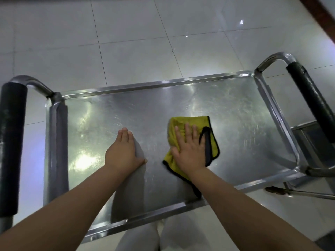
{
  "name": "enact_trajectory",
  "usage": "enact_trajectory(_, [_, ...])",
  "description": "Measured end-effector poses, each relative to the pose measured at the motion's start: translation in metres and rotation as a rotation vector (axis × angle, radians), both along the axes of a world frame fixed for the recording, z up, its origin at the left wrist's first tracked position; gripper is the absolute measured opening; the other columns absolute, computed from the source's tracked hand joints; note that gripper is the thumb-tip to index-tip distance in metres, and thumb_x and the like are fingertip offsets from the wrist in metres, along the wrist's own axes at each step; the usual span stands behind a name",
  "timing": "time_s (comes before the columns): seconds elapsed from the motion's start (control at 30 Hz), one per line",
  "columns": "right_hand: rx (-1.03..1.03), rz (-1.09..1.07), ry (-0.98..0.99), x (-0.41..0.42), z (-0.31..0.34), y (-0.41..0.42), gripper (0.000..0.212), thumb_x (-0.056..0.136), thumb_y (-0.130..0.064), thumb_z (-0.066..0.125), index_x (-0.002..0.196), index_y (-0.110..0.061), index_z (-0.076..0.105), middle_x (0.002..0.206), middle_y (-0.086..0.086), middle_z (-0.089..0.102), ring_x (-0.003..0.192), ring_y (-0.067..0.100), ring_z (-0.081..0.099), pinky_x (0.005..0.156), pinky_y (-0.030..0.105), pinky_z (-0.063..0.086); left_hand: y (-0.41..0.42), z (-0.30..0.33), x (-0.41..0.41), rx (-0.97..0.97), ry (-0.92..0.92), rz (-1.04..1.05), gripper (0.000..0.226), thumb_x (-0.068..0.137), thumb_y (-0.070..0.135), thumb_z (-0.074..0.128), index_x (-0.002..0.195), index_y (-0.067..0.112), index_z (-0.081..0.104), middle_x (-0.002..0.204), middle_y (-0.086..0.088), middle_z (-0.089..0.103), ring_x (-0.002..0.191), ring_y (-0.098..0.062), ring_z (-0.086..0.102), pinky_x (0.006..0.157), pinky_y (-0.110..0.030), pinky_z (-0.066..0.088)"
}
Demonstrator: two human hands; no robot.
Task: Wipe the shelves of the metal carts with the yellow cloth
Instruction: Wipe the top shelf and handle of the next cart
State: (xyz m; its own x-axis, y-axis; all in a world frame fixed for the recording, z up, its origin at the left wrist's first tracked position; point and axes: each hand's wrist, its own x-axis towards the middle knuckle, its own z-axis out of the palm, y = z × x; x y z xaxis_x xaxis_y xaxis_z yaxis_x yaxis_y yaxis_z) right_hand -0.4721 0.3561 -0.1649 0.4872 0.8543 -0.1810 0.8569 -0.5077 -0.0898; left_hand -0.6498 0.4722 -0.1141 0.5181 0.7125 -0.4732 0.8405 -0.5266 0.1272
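Note:
The metal cart's top shelf [226,109] is a shiny steel tray with a raised rim, filling the middle of the view. A yellow cloth [178,124] with a dark edge and grey underside lies crumpled on it, right of centre. My right hand [189,147] presses flat on the cloth, fingers spread and pointing away from me. My left hand [123,149] rests flat on the bare steel just left of the cloth, fingers together, holding nothing.
Curved steel handles with black grips rise at both ends of the cart, the left handle [10,142] and the right handle [308,95]. Pale glossy floor tiles [137,37] surround it. A lower shelf or second cart part [308,134] shows at the right.

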Motion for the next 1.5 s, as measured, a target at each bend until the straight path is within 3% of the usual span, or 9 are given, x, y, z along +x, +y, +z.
enact_trajectory(0.17, [0.051,0.239,0.04,-0.058,-0.009,0.01,0.068,0.084,-0.05,0.034,0.15,-0.035,0.025,0.16,0.005,0.017,0.148,0.029,0.009,0.115,0.055,0.003,0.004,-0.006,-0.008,-0.025,-0.035,-0.012,0.111,0.08,0.063,0.057,0.15,0.002,-0.003,0.159,-0.01,-0.007,0.147,-0.021,-0.008,0.115,-0.03,0.017])
enact_trajectory(0.27, [0.08,0.347,0.036,-0.065,-0.012,-0.001,0.065,0.085,-0.05,0.036,0.148,-0.035,0.03,0.159,0.005,0.023,0.147,0.029,0.014,0.116,0.056,0.008,0.007,-0.009,-0.013,-0.063,0.011,-0.079,0.121,0.075,0.061,0.063,0.148,-0.001,-0.01,0.158,-0.015,-0.014,0.145,-0.025,-0.014,0.117,-0.031,0.006])
enact_trajectory(0.43, [0.125,0.493,0.043,-0.039,-0.012,-0.03,0.066,0.084,-0.048,0.039,0.148,-0.034,0.029,0.158,0.004,0.025,0.147,0.028,0.017,0.116,0.055,0.01,0.004,-0.004,-0.013,-0.106,0.098,-0.123,0.133,0.069,0.055,0.074,0.146,-0.001,-0.018,0.155,-0.016,-0.023,0.144,-0.026,-0.019,0.118,-0.033,0.009])
enact_trajectory(0.6, [0.098,0.356,0.056,0.021,-0.008,-0.054,0.068,0.082,-0.049,0.039,0.148,-0.035,0.029,0.158,0.002,0.025,0.147,0.025,0.016,0.117,0.051,0.007,-0.002,-0.002,-0.001,-0.096,0.157,-0.118,0.133,0.07,0.056,0.074,0.145,-0.001,-0.019,0.154,-0.015,-0.025,0.143,-0.026,-0.02,0.119,-0.036,0.013])
enact_trajectory(0.8, [-0.026,0.097,0.033,0.118,0.004,-0.083,0.072,0.078,-0.059,0.016,0.146,-0.043,0.001,0.16,-0.006,-0.003,0.145,0.013,-0.014,0.117,0.045,-0.006,-0.009,0.002,0.013,-0.066,0.21,-0.113,0.133,0.068,0.058,0.074,0.146,0.001,-0.018,0.155,-0.013,-0.025,0.145,-0.024,-0.018,0.117,-0.035,0.017])
enact_trajectory(0.97, [-0.037,-0.132,0.034,0.16,0.011,-0.116,0.079,0.075,-0.06,0.01,0.151,-0.039,0.003,0.162,-0.003,-0.001,0.148,0.019,-0.008,0.117,0.045,-0.005,-0.015,0.004,0.02,-0.032,0.212,-0.122,0.132,0.068,0.06,0.073,0.148,0.003,-0.015,0.156,-0.011,-0.022,0.146,-0.023,-0.013,0.115,-0.035,0.02])
enact_trajectory(1.23, [-0.084,-0.398,0.04,0.088,0.011,-0.134,0.064,0.096,-0.048,0.023,0.153,-0.031,-0.002,0.161,0.007,-0.009,0.147,0.029,-0.012,0.117,0.055,-0.002,-0.017,0.004,0.013,-0.002,0.159,-0.109,0.133,0.064,0.059,0.075,0.15,0.004,-0.01,0.158,-0.012,-0.014,0.147,-0.024,-0.005,0.116,-0.036,0.018])
enact_trajectory(1.37, [-0.07,-0.235,0.044,0.021,0.005,-0.11,0.074,0.085,-0.057,0.012,0.152,-0.03,0.001,0.161,0.011,-0.002,0.147,0.034,-0.006,0.113,0.057,-0.005,-0.015,0.002,0.009,-0.006,0.132,-0.117,0.133,0.064,0.059,0.076,0.149,0.003,-0.009,0.158,-0.012,-0.013,0.147,-0.025,-0.005,0.117,-0.036,0.015])
enact_trajectory(1.5, [0.016,-0.025,-0.012,-0.044,-0.005,-0.081,0.071,0.084,-0.053,0.033,0.15,-0.028,0.023,0.157,0.015,0.024,0.144,0.035,0.014,0.111,0.059,0.006,-0.012,0.001,0.004,-0.024,0.116,-0.107,0.133,0.064,0.056,0.076,0.149,0.002,-0.01,0.158,-0.014,-0.013,0.147,-0.025,-0.006,0.119,-0.037,0.013])
